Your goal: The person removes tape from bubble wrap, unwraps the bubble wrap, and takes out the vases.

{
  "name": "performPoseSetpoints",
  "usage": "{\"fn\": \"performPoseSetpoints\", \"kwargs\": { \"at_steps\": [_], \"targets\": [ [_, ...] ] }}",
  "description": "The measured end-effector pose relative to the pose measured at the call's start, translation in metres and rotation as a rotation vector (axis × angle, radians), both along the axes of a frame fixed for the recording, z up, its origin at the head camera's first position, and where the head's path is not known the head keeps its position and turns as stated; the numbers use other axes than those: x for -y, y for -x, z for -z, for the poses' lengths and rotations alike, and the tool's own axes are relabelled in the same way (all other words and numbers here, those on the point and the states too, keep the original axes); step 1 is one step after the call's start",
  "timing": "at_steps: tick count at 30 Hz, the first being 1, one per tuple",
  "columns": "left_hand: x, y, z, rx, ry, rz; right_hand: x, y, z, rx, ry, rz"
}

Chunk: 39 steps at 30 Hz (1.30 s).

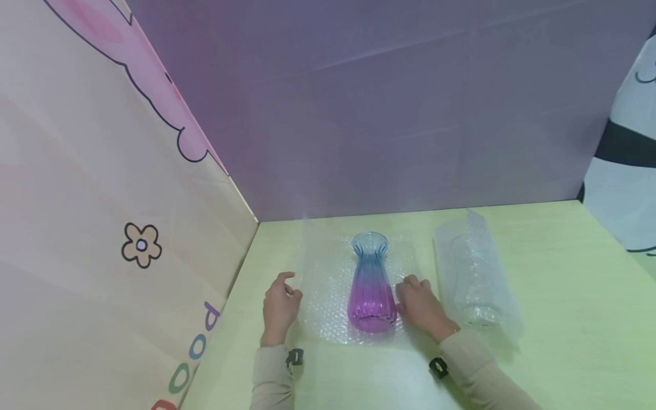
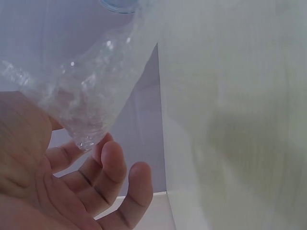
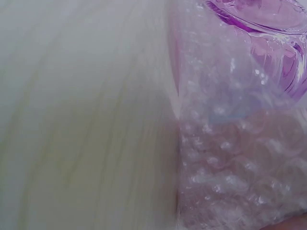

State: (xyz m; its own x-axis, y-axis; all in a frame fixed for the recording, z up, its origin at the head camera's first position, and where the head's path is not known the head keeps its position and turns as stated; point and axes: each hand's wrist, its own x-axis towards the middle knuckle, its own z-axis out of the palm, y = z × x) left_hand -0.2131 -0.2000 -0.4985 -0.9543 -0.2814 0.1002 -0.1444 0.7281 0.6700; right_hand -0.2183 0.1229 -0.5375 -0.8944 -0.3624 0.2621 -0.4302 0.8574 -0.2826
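Observation:
A ribbed glass vase [image 1: 372,290], blue at the mouth and purple at the base, lies on a sheet of bubble wrap [image 1: 328,302], its base towards me. At the sheet's left edge, my left hand [image 1: 281,307] holds the wrap between thumb and fingers; in the left wrist view the gathered bubble wrap [image 2: 91,105] runs down into the curled fingers [image 2: 112,160]. My right hand [image 1: 421,307] grips the right edge beside the vase. Raised bubble wrap [image 3: 230,163] partly covers the purple vase [image 3: 278,52] in the right wrist view and hides most of that hand.
To the right, a clear glass vase [image 1: 479,285] lies within another bubble wrap sheet [image 1: 504,290] on the pale table [image 1: 574,296]. A grey-purple panel [image 1: 389,114] stands along the back, and a printed panel [image 1: 102,228] borders the left side.

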Motion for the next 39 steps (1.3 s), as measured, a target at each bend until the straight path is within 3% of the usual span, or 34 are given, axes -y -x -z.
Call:
{"fn": "performPoseSetpoints", "kwargs": {
  "at_steps": [39],
  "targets": [
    [0.009,0.002,0.019,0.029,0.080,-0.005,0.001,0.001,0.000,0.025,0.025,0.013]
  ]
}}
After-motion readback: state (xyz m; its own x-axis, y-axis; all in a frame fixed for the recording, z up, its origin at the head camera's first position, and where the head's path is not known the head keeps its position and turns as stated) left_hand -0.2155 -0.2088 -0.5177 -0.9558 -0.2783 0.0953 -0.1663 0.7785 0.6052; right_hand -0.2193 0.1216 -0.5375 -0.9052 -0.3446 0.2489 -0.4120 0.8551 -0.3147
